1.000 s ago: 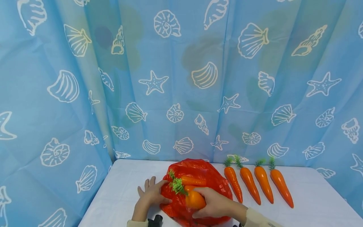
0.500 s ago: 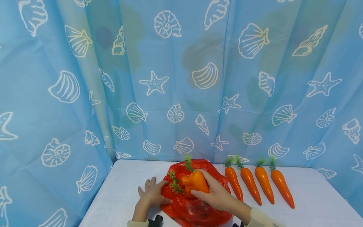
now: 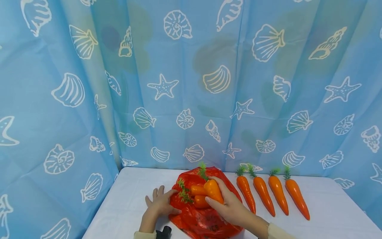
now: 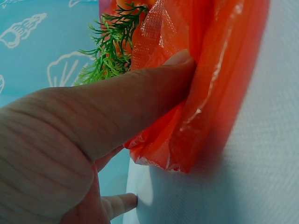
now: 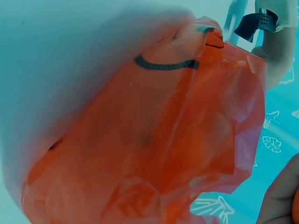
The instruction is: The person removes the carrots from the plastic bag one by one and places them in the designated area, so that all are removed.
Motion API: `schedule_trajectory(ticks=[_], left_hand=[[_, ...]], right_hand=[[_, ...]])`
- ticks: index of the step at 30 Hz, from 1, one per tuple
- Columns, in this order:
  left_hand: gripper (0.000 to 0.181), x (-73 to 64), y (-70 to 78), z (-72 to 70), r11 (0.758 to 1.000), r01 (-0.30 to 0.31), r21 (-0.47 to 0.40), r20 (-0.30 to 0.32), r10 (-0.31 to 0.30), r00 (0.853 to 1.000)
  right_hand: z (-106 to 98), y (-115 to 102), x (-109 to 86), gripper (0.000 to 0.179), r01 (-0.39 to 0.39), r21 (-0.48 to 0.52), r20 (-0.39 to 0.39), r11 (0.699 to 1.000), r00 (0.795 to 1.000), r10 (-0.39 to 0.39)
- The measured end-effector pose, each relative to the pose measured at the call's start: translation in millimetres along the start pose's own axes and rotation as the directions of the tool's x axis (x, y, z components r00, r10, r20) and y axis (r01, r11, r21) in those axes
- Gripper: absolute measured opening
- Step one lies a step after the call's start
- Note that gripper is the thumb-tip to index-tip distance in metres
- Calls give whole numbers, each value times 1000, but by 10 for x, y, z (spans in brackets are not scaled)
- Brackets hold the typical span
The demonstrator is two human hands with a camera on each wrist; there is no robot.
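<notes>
A toy carrot (image 3: 213, 190) with a green leafy top is gripped by my right hand (image 3: 234, 207), above a crumpled red plastic bag (image 3: 191, 217). Two more carrots, an upper one (image 3: 197, 190) and a lower one (image 3: 201, 201), lie in the bag's mouth with their leaves to the left. My left hand (image 3: 161, 203) is spread at the bag's left edge. In the left wrist view its straight thumb (image 4: 135, 95) lies against the red plastic. The right wrist view is mostly filled by the bag, with only part of the right hand (image 5: 278, 200) at the edge.
To the bag's right, several carrots lie in a row on the white table (image 3: 325, 205), among them a leftmost carrot (image 3: 246, 192) and a rightmost carrot (image 3: 297, 199). A blue shell-patterned curtain (image 3: 191, 99) hangs behind the table.
My right hand has turned the gripped carrot so its leaves point up and moved it slightly right, off the carrots in the bag. My left hand has stayed at the bag's edge.
</notes>
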State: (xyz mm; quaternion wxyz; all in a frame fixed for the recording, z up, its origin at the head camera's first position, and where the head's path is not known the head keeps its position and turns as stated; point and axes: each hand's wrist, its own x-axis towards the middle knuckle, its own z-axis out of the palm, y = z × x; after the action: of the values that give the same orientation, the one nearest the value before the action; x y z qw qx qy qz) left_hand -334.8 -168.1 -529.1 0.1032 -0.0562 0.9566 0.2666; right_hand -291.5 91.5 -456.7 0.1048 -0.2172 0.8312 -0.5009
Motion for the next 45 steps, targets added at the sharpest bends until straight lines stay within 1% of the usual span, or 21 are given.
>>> schedule_trajectory(ticks=[3,5,8,10,12,15,19,23,25,28,31,33,34,36,38,39,41,43,45], left_hand=[[74,-5,-8,-2,1000,-1,1,-1,1,1000],[75,-6,-8,-4,1000,-3,-3,-4,3,1000],[75,-4,-9,-10,1000,-10,0,-4,10,1000],[75,-7,-7,-15,1000,-12,4,-5,12,1000],[75,-4,-11,-15,1000,-14,10,-1,14,1000],[75,-1,-13,-13,1000,-14,11,4,14,1000],[75,-2,-19,-7,1000,-1,3,11,1,1000],[77,-13,-19,-3,1000,7,5,14,-8,1000],[77,-18,-18,-6,1000,6,7,15,-6,1000],[77,-17,-18,-12,1000,1,6,9,-1,1000],[77,-14,-17,-12,1000,-8,0,4,8,1000],[77,-13,-18,-10,1000,-11,-1,-1,11,1000],[77,-15,-17,-6,1000,-12,-2,-3,12,1000],[77,-11,-18,-1,1000,-11,-3,-8,11,1000],[77,-12,-15,-2,1000,-12,-2,-10,12,1000],[77,-12,-15,-3,1000,-14,-1,-9,14,1000],[77,-7,-12,1,1000,-12,-4,-6,12,1000],[78,-5,-11,1,1000,-11,-1,-3,11,1000],[78,-3,-12,-3,1000,-10,-4,-2,10,1000]], right_hand=[[4,8,-20,59,33,-22,-33,999,999,-34],[4,3,-32,57,36,-42,-55,998,998,-39],[6,-13,-58,57,-3,-74,-83,997,997,-3],[16,-24,-80,58,-50,-103,-114,993,993,38],[23,-33,-102,62,-104,-130,-150,986,985,85],[35,-32,-122,62,-159,-167,-221,973,968,120],[39,-8,-130,62,-168,-188,-267,968,957,114],[38,17,-138,60,-161,-215,-266,963,959,101],[32,32,-144,55,-162,-226,-286,961,954,94],[14,55,-161,51,-177,-194,-339,965,935,104],[-12,87,-193,51,-215,-130,-380,968,912,152],[-31,116,-221,54,-246,-87,-381,966,904,196],[-41,132,-234,56,-258,-83,-380,963,901,208],[-58,175,-260,58,-268,-67,-375,961,899,225],[-80,217,-288,60,-297,-32,-355,954,896,267],[-90,237,-298,61,-302,-22,-352,953,894,276],[-117,273,-323,64,-337,18,-339,941,884,323],[-148,306,-344,71,-377,44,-331,925,868,370],[-186,337,-361,79,-390,38,-339,920,861,379]])
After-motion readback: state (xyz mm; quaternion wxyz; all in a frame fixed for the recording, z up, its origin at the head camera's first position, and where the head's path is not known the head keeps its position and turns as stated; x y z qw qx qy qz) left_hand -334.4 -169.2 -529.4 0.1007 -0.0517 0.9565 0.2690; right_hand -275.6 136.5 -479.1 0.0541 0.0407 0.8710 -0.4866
